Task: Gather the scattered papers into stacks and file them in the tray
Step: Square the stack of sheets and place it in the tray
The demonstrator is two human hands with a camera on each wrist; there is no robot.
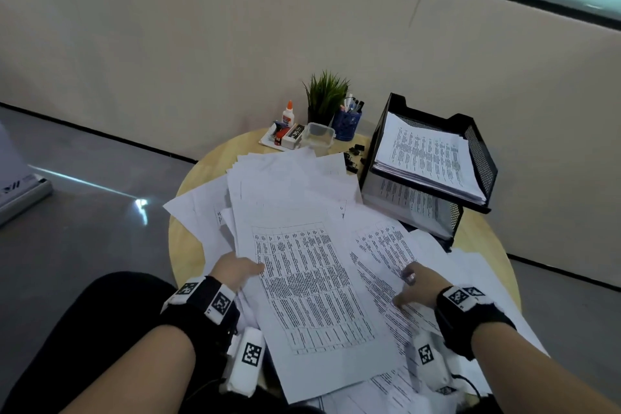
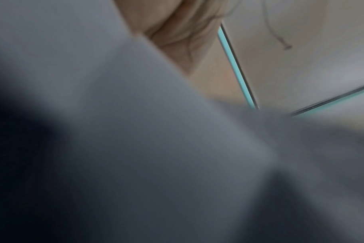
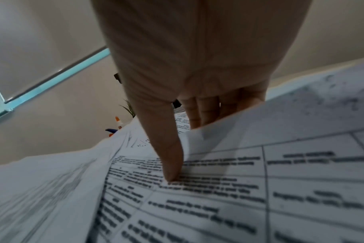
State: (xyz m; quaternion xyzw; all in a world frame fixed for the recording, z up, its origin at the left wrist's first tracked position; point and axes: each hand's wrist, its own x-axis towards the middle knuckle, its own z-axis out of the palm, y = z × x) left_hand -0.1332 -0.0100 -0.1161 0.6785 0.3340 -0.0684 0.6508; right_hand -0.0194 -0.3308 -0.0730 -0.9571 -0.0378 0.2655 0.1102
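Loose white printed papers (image 1: 302,198) cover most of the round wooden table (image 1: 188,245). My left hand (image 1: 247,269) pinches the left edge of the big top sheet (image 1: 312,286), thumb on top and fingers hidden beneath. The left wrist view shows only blurred paper (image 2: 135,131) and a bit of my left hand (image 2: 183,32). My right hand (image 1: 410,289) grips a sheet (image 1: 383,245) to the right. In the right wrist view its thumb (image 3: 170,161) presses the print and its fingers (image 3: 197,113) go under the raised edge. The black two-tier mesh tray (image 1: 484,158) at the back right holds paper stacks.
At the back of the table stand a glue bottle (image 1: 288,112), a potted plant (image 1: 324,97), a blue pen cup (image 1: 347,124), a clear plastic box (image 1: 319,134) and black binder clips (image 1: 354,153). A wall runs close behind. Papers overhang the table's near edge.
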